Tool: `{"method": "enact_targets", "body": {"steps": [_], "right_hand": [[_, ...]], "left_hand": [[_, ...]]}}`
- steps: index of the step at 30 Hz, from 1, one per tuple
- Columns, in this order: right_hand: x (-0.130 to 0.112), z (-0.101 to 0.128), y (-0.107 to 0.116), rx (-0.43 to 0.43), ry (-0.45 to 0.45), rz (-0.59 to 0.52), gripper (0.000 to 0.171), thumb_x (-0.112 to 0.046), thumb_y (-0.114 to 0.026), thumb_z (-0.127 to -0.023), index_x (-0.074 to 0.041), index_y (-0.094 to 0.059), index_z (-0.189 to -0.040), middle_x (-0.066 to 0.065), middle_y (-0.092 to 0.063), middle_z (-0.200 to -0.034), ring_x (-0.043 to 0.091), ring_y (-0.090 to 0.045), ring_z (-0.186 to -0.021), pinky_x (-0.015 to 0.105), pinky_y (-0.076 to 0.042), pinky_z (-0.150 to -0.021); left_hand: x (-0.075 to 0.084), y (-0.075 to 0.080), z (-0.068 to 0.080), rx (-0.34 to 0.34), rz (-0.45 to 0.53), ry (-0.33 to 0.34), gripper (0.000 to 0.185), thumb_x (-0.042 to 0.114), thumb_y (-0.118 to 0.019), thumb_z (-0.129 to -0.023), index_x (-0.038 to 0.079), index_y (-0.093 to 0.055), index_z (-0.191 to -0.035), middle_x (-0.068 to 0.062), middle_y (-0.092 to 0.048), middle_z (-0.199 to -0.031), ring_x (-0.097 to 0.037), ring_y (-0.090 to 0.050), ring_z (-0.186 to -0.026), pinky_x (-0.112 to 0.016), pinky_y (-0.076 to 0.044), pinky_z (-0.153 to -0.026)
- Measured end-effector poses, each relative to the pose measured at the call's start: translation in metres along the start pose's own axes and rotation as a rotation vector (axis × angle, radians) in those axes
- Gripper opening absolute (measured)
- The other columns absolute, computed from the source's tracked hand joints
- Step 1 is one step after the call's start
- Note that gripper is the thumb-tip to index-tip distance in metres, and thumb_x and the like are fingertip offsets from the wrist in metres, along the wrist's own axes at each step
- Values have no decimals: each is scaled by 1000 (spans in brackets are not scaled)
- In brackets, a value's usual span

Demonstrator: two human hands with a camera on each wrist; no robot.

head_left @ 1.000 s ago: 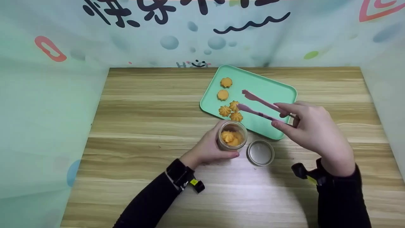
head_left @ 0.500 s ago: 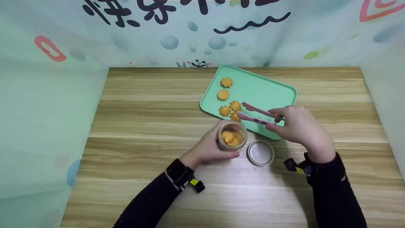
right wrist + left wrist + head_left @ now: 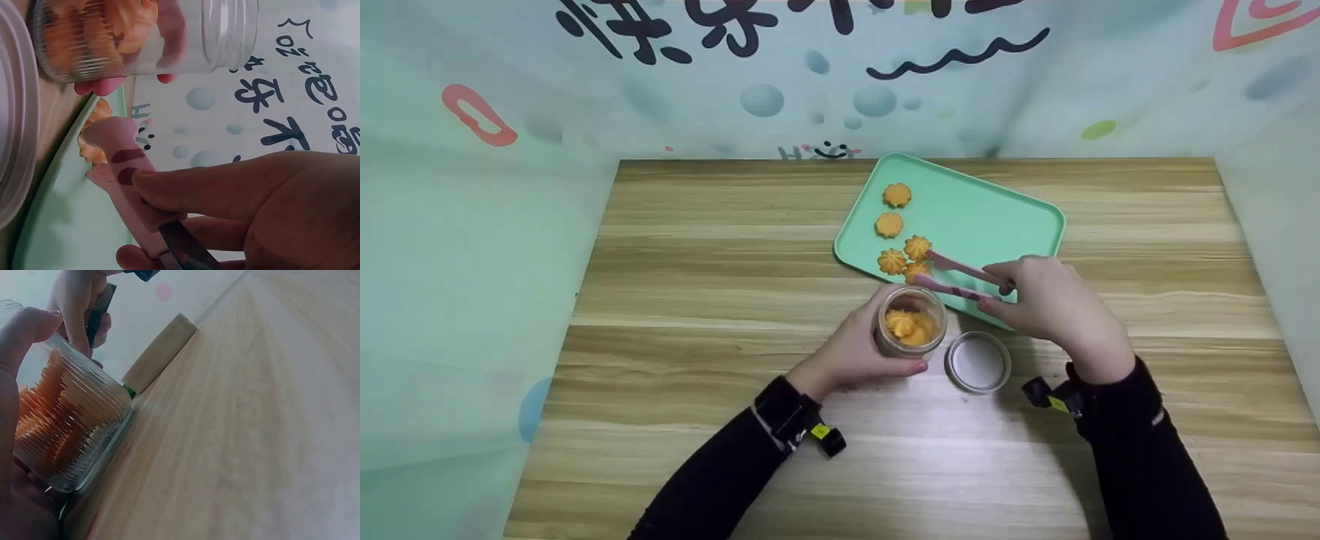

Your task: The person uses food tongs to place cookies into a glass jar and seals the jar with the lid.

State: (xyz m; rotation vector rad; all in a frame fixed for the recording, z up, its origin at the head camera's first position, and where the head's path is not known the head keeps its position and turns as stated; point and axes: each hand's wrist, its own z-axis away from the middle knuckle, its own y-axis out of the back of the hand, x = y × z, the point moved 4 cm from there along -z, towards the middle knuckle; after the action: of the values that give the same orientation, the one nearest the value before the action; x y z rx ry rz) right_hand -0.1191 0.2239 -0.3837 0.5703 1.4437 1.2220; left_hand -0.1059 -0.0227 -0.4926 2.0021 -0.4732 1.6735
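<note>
My left hand [image 3: 851,349] grips a clear ribbed glass jar [image 3: 84,410] around its side, standing on the table. Several orange flower-shaped cookies [image 3: 910,327] lie inside it. With thumb and fingers, my right hand [image 3: 1046,307] holds pink tongs [image 3: 126,163] over the green tray [image 3: 997,217]. Their two tips are apart and sit at the cookies nearest the jar. One tip is beside a cookie [image 3: 917,247]; the other overlaps a second cookie [image 3: 913,270], and contact is hard to tell. A third cookie [image 3: 892,262] lies just left of these.
Two more cookies, one at the top [image 3: 897,195] and one below it [image 3: 889,224], lie flat side up on the tray's left part. A round lid [image 3: 978,362] lies right of the jar on the wooden table [image 3: 697,300]. A printed curtain [image 3: 720,105] stands behind.
My right hand has moved left and slightly down with the tongs, bringing their tips from above the tray to the cookies near the jar. The left hand and jar have stayed put.
</note>
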Motion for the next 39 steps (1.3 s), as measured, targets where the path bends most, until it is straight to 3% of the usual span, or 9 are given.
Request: {"method": "enact_targets", "body": {"steps": [6,16,25,34,39], "right_hand": [[-2,-1,-1,-7,-3,-7,42,-25,-80,-97,0,-77,-131,14,-78,-96,32,-68,-84,55,-56,-77],[-7,-6,-7,53,-2,23,36,-20,-80,-98,-1,-79,-129,16,-78,-98,36,-70,-89,56,-56,-76],[-4,-4,-3,108,5,30,30,-18,-77,-99,-1,-81,-123,12,-80,-92,31,-68,-80,52,-53,-69],[12,5,11,91,-102,53,31,-20,-78,-98,-3,-81,-123,13,-79,-91,31,-65,-71,53,-52,-64],[17,8,16,102,-101,25,28,-25,-79,-98,-2,-80,-114,12,-75,-88,28,-59,-69,45,-46,-61]], "left_hand": [[0,0,1,-1,-1,9,96,26,-103,-73,31,-51,-154,10,-65,-145,-14,-58,-138,-40,-41,-125],[-1,1,0,-9,-6,18,99,24,-103,-74,29,-49,-156,8,-64,-146,-14,-57,-139,-42,-40,-126],[-1,0,-1,-8,-10,-5,95,26,-103,-74,31,-51,-153,11,-65,-144,-13,-58,-138,-39,-41,-125],[0,0,-1,-14,2,-16,91,24,-102,-75,31,-53,-152,10,-66,-143,-14,-59,-137,-38,-41,-125],[-1,0,-1,-14,11,-5,92,23,-103,-74,31,-53,-152,10,-67,-142,-14,-59,-137,-39,-41,-125]]}}
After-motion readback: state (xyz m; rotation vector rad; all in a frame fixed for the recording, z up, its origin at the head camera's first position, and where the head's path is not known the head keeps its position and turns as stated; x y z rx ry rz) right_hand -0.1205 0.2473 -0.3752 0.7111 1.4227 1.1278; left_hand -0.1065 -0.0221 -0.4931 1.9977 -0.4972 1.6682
